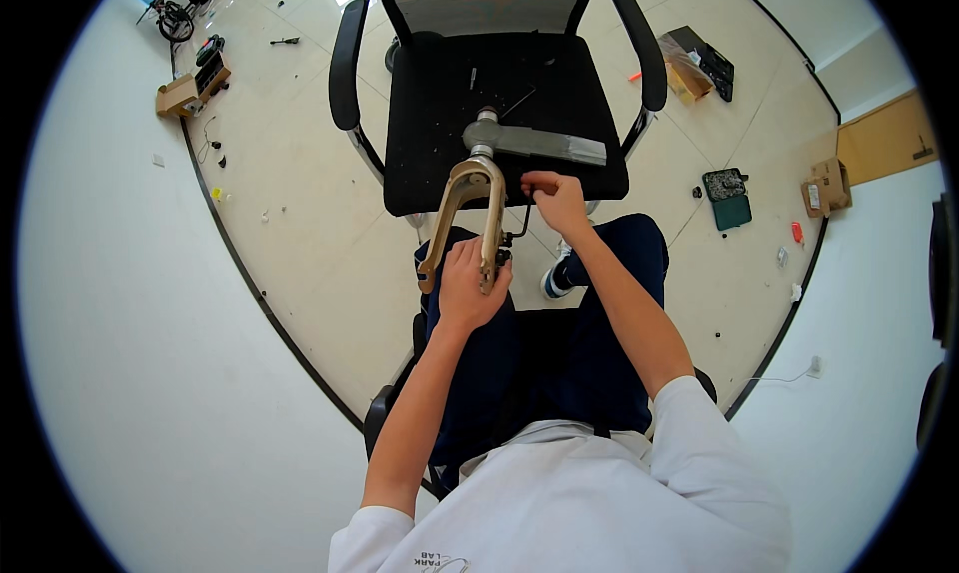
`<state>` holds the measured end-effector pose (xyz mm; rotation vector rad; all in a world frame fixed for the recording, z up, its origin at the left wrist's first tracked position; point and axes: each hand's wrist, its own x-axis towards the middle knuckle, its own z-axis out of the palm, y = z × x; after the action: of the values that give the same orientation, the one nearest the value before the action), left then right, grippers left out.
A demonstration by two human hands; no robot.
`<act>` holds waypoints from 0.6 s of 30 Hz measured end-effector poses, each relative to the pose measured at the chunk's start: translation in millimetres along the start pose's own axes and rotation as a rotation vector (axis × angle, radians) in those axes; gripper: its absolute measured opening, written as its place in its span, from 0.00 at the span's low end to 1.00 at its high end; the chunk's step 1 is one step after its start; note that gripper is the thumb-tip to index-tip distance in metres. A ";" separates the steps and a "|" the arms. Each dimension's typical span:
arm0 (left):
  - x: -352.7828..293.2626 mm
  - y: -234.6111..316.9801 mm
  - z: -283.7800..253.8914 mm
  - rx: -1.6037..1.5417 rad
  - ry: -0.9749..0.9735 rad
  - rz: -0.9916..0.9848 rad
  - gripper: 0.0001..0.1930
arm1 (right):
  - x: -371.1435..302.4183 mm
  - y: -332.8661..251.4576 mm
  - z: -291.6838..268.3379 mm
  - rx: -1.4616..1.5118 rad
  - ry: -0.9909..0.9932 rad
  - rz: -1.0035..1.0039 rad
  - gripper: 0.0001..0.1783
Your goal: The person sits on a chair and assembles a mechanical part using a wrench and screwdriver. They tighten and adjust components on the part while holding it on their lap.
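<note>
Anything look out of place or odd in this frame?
Yes. A grey bracket and small loose parts lie on the black chair seat, and tools and cardboard boxes are scattered over the floor. The left hand holds a tan fork-shaped part; the right hand pinches something small.

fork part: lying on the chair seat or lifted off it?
Lifted. The left hand grips one leg of the tan fork-shaped part, its crown up near the grey bracket on the black chair seat; the right hand pinches beside it.
</note>
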<state>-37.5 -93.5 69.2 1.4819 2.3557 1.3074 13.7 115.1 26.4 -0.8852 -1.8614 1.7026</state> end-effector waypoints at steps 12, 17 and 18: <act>1.2 0.1 -2.0 0.006 -0.029 0.002 0.17 | -44.3 -89.4 46.7 0.237 -0.192 -0.147 0.14; -5.4 -14.1 -0.7 -0.002 -0.057 0.098 0.20 | -118.2 -94.3 31.3 -0.278 -0.289 -0.432 0.13; -5.2 -12.7 -0.7 0.025 -0.051 0.080 0.19 | -131.6 -88.3 29.9 -0.328 -0.284 -0.536 0.14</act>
<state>-44.0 -100.2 59.1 1.6123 2.3127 1.2449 69.3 -3.0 121.1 -0.2087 -2.3429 1.2571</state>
